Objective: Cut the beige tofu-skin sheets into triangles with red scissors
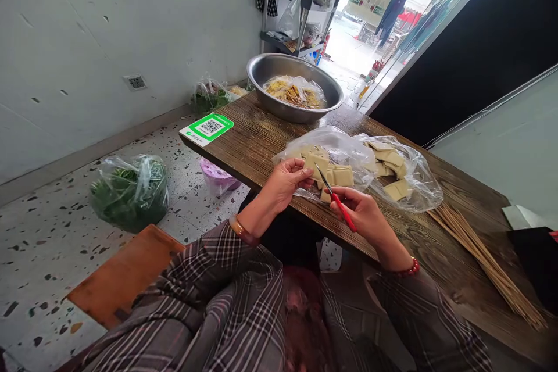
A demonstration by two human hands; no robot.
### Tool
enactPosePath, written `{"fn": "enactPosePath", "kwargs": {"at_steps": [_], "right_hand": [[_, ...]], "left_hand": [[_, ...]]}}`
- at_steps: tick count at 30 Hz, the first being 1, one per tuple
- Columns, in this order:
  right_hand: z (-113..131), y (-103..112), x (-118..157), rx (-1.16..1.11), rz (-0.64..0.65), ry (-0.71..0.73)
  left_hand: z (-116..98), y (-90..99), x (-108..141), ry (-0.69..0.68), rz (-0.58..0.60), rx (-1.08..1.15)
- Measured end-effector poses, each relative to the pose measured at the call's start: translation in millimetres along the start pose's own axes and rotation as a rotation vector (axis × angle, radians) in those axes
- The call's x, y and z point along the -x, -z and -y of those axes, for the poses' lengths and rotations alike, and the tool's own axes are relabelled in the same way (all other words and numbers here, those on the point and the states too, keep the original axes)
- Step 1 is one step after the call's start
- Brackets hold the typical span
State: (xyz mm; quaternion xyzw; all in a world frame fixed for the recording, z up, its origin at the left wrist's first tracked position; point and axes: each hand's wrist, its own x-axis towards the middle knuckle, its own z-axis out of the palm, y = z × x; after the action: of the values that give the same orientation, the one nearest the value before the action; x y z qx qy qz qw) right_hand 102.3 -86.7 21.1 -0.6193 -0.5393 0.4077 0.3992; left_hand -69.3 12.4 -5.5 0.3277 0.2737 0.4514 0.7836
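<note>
My left hand pinches a flat pale beige square over the table's near edge. In my right hand is a red-handled tool with a thin, pointed metal tip, which reaches the square's right side. Just behind my hands, more beige squares lie on an opened clear plastic bag. To the right of it, a second clear bag holds further beige pieces. Whether the tool's tip touches the square is too small to tell.
A large metal basin with bagged yellow food stands on the wooden table. Thin wooden sticks lie at the right. A green QR card marks the left corner. Bagged greens and an orange-brown board are low at left.
</note>
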Motion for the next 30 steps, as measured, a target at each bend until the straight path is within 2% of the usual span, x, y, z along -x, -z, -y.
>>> {"fn": "enactPosePath", "kwargs": {"at_steps": [6, 18, 24, 30], "right_hand": [[-2, -1, 2, 0.06, -0.021, 0.012], [-7, -6, -8, 0.071, 0.028, 0.02], [-7, -8, -7, 0.077, -0.029, 0.009], [0, -5, -11, -0.001, 0.068, -0.029]], "left_hand": [[0, 3.2, -1, 0.038, 0.039, 0.006], [4, 6.5, -1, -0.033, 0.05, -0.127], [1, 6.9, 0, -0.025, 0.043, -0.103], [-1, 8.0, 2, 0.001, 0.074, -0.111]]}}
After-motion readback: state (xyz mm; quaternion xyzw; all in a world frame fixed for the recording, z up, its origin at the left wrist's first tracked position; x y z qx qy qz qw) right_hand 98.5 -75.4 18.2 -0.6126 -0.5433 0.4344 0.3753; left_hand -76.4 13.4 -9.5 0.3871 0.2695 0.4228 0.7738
